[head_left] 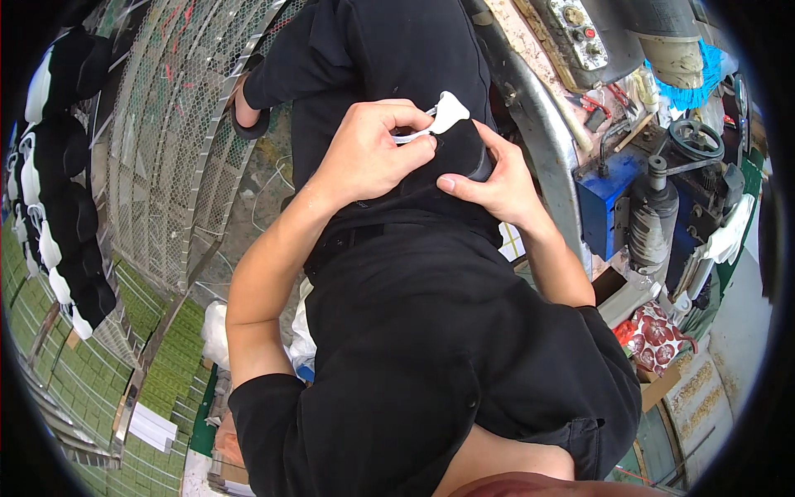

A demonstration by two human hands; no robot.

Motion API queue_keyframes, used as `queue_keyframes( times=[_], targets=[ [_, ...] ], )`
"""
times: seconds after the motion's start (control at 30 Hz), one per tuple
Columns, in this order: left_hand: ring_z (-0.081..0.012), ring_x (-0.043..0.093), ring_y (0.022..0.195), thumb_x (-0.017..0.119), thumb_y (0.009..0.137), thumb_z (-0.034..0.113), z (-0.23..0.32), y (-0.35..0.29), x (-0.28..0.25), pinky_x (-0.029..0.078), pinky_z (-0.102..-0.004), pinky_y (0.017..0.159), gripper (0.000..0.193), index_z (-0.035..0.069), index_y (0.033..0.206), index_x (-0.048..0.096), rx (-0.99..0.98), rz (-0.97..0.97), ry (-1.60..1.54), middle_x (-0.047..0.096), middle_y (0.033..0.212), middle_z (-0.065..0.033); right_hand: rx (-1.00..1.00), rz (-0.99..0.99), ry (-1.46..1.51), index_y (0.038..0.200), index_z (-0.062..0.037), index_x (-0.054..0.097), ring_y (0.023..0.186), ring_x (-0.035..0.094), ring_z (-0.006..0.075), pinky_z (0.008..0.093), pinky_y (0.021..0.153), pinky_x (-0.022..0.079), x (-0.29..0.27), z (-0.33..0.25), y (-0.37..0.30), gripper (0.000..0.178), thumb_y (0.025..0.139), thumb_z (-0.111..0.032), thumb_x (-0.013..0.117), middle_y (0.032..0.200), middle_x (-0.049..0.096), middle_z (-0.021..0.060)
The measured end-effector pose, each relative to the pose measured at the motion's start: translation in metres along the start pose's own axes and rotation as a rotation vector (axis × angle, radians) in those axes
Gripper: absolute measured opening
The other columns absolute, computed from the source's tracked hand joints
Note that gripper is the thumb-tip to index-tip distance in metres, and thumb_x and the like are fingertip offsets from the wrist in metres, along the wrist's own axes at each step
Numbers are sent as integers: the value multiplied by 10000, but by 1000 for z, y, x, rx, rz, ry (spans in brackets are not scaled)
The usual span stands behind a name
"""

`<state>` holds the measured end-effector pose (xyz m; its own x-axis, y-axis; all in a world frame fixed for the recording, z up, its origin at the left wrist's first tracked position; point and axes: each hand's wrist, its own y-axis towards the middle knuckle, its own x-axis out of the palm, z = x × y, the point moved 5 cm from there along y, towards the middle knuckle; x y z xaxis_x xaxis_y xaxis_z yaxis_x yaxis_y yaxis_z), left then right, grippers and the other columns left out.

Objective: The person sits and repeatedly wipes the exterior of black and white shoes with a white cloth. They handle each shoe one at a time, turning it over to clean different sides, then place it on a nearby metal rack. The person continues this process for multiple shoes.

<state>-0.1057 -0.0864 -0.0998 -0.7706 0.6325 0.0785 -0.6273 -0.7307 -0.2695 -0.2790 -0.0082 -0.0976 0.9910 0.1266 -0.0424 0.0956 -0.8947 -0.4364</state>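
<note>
Above my lap I hold what looks like a black sandal (460, 149) with a white upper piece (450, 113) and a thin white strap. My left hand (373, 149) is closed, its thumb and fingers pinching the white strap at the sandal's left side. On the other side, my right hand (497, 178) grips the black body, thumb at the near end and fingers along the far right edge. Black cloth behind makes the sandal's outline hard to follow, and my fingers hide part of it.
Similar black-and-white pieces (51, 215) hang in a row at the far left, beside a wire mesh rack (174, 124). To the right stands a machine with a control panel (580, 33), a blue metal box (603, 203) and a black handwheel (696, 139). Pliers (623, 98) lie nearby.
</note>
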Motion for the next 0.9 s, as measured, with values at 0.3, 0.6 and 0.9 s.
queue_keyframes(
  times=[0.3,0.6,0.9],
  targets=[
    [-45,592,702,711,884,93,1,-1,0,483,-236,613,169,-49,973,733,-42,-29,-17,671,789,-12,19,-22,1,1381,129,485,1164,607,184,329,1056,442,-2,1,2,915,694,-285,926,1229,670,165],
    [-47,587,710,708,878,87,-3,-1,2,481,-245,640,169,-43,980,740,-81,-49,-70,669,792,-10,14,-3,-21,1386,133,475,1176,606,199,337,1066,438,-3,8,0,921,697,-280,926,1246,662,171],
    [-48,599,726,669,881,60,-10,-2,3,483,-226,621,218,-65,1053,718,-97,-83,-221,686,880,-5,54,-26,87,1355,85,539,1157,603,166,327,1050,442,-2,4,1,802,709,-214,908,1228,676,125]
  ],
)
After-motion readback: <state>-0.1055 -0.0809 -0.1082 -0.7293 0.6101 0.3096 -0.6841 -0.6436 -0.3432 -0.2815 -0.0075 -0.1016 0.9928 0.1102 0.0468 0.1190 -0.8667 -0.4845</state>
